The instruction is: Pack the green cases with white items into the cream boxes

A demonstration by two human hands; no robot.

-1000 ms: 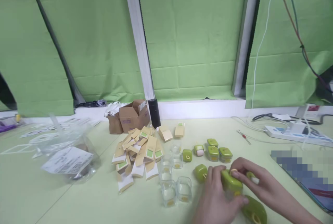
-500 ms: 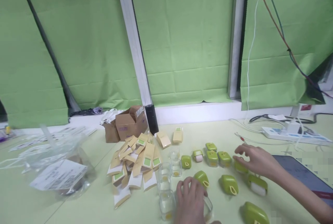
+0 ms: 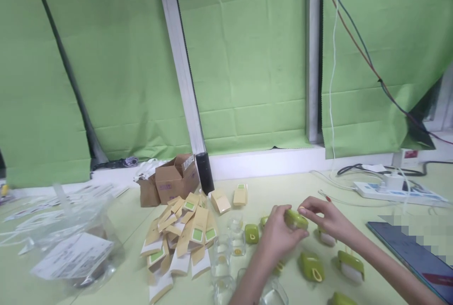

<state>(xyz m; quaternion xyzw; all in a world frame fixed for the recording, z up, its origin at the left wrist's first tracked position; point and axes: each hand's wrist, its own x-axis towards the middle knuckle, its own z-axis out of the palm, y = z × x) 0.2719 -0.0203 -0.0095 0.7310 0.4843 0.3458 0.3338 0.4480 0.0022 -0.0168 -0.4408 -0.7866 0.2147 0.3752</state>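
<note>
A green-lidded case (image 3: 296,219) is held up off the table between both hands. My left hand (image 3: 279,232) wraps its fingers and thumb around the case from the left. On its right side, my right hand (image 3: 318,215) pinches at the edge with thumb and fingertips. Other green cases stand around and below, among them one (image 3: 312,267) with a yellow loop and another (image 3: 351,266) with a white lower part. Clear containers (image 3: 222,255) are grouped left of my left forearm, which partly covers some of them.
Small tan boxes (image 3: 198,224) lie piled left of the clear containers. Behind them are a brown carton (image 3: 175,180) and a black cylinder (image 3: 205,173). A plastic bag (image 3: 76,253), a power strip (image 3: 399,191) and a dark tablet (image 3: 410,253) are farther out.
My left hand has risen from the clear containers to the right and now grasps a green case. My right hand has moved left to meet it. The view has shifted slightly.
</note>
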